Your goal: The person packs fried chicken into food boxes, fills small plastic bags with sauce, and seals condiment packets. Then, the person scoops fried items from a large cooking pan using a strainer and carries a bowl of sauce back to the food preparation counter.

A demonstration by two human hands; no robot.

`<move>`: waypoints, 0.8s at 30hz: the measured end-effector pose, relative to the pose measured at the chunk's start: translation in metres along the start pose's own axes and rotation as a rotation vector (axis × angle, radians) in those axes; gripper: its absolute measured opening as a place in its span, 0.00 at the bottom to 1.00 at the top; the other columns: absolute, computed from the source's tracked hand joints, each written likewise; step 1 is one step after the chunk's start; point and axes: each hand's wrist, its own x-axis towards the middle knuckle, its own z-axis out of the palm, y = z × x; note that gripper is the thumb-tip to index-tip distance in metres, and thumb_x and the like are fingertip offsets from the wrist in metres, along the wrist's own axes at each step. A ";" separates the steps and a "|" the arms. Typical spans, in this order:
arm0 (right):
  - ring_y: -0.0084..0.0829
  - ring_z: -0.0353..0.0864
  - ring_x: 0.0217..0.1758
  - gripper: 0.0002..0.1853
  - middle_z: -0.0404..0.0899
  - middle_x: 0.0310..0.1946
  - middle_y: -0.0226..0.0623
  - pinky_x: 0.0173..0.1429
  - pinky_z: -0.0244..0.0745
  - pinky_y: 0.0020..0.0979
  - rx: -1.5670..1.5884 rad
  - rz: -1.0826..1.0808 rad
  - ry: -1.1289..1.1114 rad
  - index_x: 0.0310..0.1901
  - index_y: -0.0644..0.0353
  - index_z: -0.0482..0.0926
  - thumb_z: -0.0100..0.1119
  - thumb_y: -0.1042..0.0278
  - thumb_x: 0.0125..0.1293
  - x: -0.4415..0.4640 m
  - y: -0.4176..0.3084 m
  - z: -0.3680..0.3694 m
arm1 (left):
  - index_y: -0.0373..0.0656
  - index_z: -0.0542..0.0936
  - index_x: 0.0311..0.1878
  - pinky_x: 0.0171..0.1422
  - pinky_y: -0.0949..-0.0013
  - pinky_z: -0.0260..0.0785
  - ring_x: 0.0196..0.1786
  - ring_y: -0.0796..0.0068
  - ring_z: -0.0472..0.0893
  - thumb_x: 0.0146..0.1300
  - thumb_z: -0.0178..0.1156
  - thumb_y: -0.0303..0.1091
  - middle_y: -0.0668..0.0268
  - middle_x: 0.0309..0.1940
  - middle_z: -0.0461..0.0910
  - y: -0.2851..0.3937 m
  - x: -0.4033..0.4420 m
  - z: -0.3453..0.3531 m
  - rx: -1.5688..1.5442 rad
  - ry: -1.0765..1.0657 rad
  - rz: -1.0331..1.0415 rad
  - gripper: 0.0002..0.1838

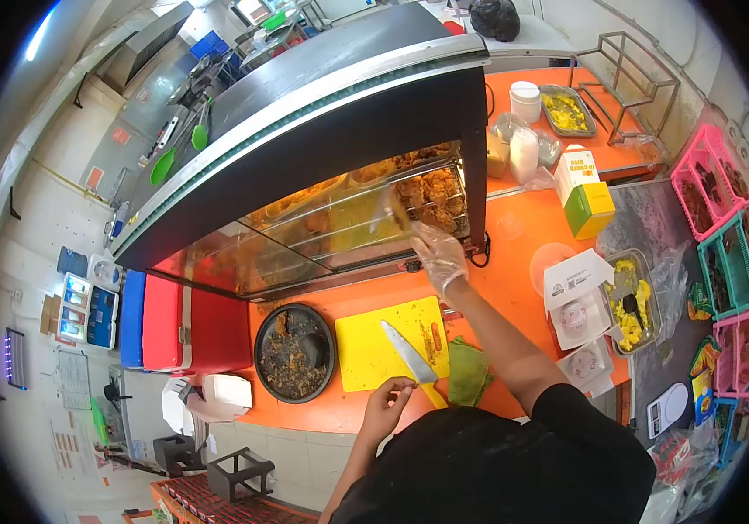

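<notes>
My right hand (438,259), in a clear plastic glove, is at the front opening of a heated display cabinet (322,144). Its fingers are closed around a thin, partly see-through item that I cannot make out. Behind it, pieces of fried chicken (434,194) lie on a rack inside. My left hand (385,409) is bare, its fingers curled in with nothing visible in them, close beside the yellow handle of a knife (409,354). The knife lies across a yellow cutting board (361,349) with crumbs on it. A green cloth (469,371) is right of the handle.
A round dark pan (266,367) with crumbs stands left of the board, near a red cool box (217,332). To the right are a white carton box (577,284), a metal tray of yellow food (648,327), a green-and-yellow carton (586,210) and pink baskets (697,227).
</notes>
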 end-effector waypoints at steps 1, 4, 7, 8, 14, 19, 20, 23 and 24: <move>0.41 0.71 0.72 0.23 0.75 0.66 0.41 0.70 0.71 0.37 -0.122 0.106 -0.034 0.69 0.58 0.71 0.51 0.61 0.77 0.001 0.025 0.007 | 0.40 0.83 0.51 0.49 0.72 0.70 0.49 0.78 0.82 0.74 0.60 0.35 0.67 0.47 0.86 -0.001 -0.002 -0.003 0.006 0.030 -0.006 0.10; 0.42 0.72 0.71 0.33 0.66 0.74 0.41 0.73 0.69 0.38 -0.224 0.149 0.134 0.75 0.43 0.66 0.61 0.62 0.68 0.027 0.057 0.021 | 0.40 0.83 0.51 0.50 0.73 0.70 0.50 0.78 0.82 0.74 0.60 0.34 0.67 0.47 0.86 -0.009 -0.002 -0.010 -0.015 0.065 -0.006 0.10; 0.40 0.72 0.69 0.39 0.65 0.72 0.37 0.66 0.76 0.40 -0.980 0.146 -0.191 0.78 0.38 0.61 0.61 0.69 0.66 0.035 0.036 0.012 | 0.39 0.83 0.51 0.51 0.72 0.71 0.50 0.77 0.82 0.74 0.60 0.33 0.66 0.47 0.86 -0.011 -0.004 -0.014 -0.026 0.085 0.011 0.09; 0.40 0.74 0.68 0.39 0.68 0.70 0.38 0.62 0.79 0.40 -1.075 0.109 -0.297 0.78 0.37 0.60 0.61 0.71 0.66 0.040 0.046 0.015 | 0.39 0.83 0.51 0.51 0.72 0.71 0.50 0.77 0.82 0.74 0.60 0.33 0.66 0.47 0.86 -0.013 -0.006 -0.015 -0.021 0.068 0.010 0.09; 0.42 0.69 0.70 0.29 0.70 0.66 0.44 0.62 0.78 0.35 -0.969 0.108 -0.280 0.74 0.49 0.66 0.56 0.67 0.72 0.028 0.081 0.026 | 0.37 0.82 0.48 0.55 0.69 0.71 0.50 0.74 0.80 0.73 0.60 0.30 0.64 0.46 0.84 -0.027 -0.020 -0.022 -0.109 0.116 -0.037 0.08; 0.40 0.76 0.63 0.27 0.77 0.58 0.43 0.64 0.76 0.40 -0.549 0.141 0.086 0.68 0.54 0.74 0.64 0.61 0.69 -0.061 0.026 -0.023 | 0.37 0.81 0.47 0.52 0.72 0.71 0.47 0.76 0.80 0.74 0.57 0.28 0.64 0.43 0.84 -0.035 -0.020 -0.024 -0.151 0.146 -0.044 0.06; 0.39 0.78 0.61 0.28 0.78 0.56 0.42 0.64 0.75 0.39 -0.100 0.416 0.098 0.67 0.54 0.74 0.68 0.62 0.66 -0.082 0.000 -0.044 | 0.37 0.81 0.47 0.51 0.73 0.70 0.47 0.76 0.80 0.74 0.57 0.28 0.64 0.43 0.84 -0.035 -0.019 -0.023 -0.152 0.139 -0.034 0.06; 0.33 0.81 0.50 0.28 0.79 0.52 0.42 0.50 0.77 0.35 0.440 0.687 0.257 0.62 0.57 0.76 0.71 0.66 0.60 -0.156 -0.012 -0.107 | 0.37 0.80 0.47 0.49 0.73 0.70 0.45 0.77 0.79 0.75 0.57 0.29 0.64 0.42 0.83 -0.025 -0.016 -0.018 -0.083 0.092 -0.042 0.06; 0.28 0.83 0.41 0.26 0.79 0.49 0.42 0.36 0.79 0.31 0.524 0.667 0.355 0.59 0.59 0.77 0.72 0.69 0.58 -0.183 -0.013 -0.134 | 0.37 0.80 0.47 0.49 0.73 0.70 0.45 0.77 0.79 0.75 0.57 0.29 0.64 0.42 0.83 -0.027 -0.013 -0.016 -0.088 0.066 -0.049 0.06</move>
